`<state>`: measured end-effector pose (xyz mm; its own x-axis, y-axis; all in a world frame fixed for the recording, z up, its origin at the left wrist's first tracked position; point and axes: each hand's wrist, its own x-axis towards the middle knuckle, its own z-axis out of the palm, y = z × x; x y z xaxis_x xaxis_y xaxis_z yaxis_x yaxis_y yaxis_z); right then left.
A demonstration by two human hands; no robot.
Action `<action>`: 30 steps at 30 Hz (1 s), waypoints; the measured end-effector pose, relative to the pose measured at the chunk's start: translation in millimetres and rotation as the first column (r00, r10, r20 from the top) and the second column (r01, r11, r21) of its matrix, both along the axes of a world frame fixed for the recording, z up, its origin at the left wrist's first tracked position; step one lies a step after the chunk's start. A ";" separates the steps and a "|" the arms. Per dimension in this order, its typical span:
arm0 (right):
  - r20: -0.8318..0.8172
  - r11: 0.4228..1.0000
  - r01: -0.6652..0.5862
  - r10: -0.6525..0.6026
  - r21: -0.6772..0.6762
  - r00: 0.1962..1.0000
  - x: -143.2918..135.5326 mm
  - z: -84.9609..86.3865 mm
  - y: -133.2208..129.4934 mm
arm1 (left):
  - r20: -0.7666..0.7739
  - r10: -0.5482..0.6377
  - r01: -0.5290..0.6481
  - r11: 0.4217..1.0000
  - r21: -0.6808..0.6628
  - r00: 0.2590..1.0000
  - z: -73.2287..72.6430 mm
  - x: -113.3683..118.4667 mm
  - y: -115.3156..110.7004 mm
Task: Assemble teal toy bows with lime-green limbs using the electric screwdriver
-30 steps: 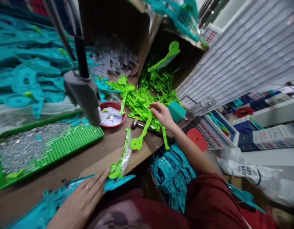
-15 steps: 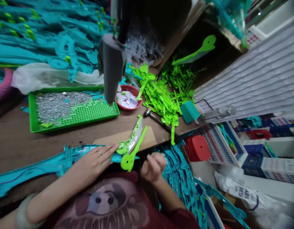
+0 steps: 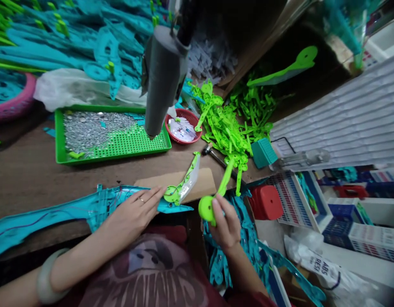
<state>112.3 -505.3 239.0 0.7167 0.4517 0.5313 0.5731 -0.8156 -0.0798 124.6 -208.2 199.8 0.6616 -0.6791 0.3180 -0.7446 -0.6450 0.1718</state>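
"Two hands in play, folks: one left hand [image 3: 136,209], one right hand [image 3: 227,224]!"

"Green arms? One green arm [image 3: 206,207] in the right, another green arm [image 3: 172,194] by the left, and a green heap [image 3: 227,132] too tangled to count!"

"One teal part [image 3: 95,209] under the left!"

"Baskets: one red basket [image 3: 200,137], one pink basket [image 3: 26,99]! One green tray [image 3: 61,147]!"

"And tools: one hammer [image 3: 218,159], one grey driver [image 3: 163,74]!"

"One ring [image 3: 140,199], one bangle [image 3: 46,279]!"

Turquoise shell [image 3: 73,209]: long, curved, lying along bench [image 3: 27,166] edge, purple wire inside. Lime arm [image 3: 172,194]: disc end at shell's tip, translucent strip [image 3: 191,181] alongside. Lime cover [image 3: 206,207]: held aloft, slanted, disc end nearest camera wearer.
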 end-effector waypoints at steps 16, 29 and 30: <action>-0.506 0.985 0.032 -0.116 -0.171 0.855 75.5 -6.1 -18.7 | 0.071 -0.037 0.040 0.998 -0.048 0.997 -7.8 -1.9 25.7; -0.613 0.987 -0.137 0.060 -0.080 0.788 67.4 20.3 -18.5 | 0.002 0.023 -0.022 0.994 -0.110 1.000 -5.3 -3.7 20.3; -0.604 0.993 -0.118 0.083 -0.019 0.793 65.3 26.6 -12.0 | 0.003 0.019 -0.018 0.994 -0.108 1.000 -5.1 -3.6 20.4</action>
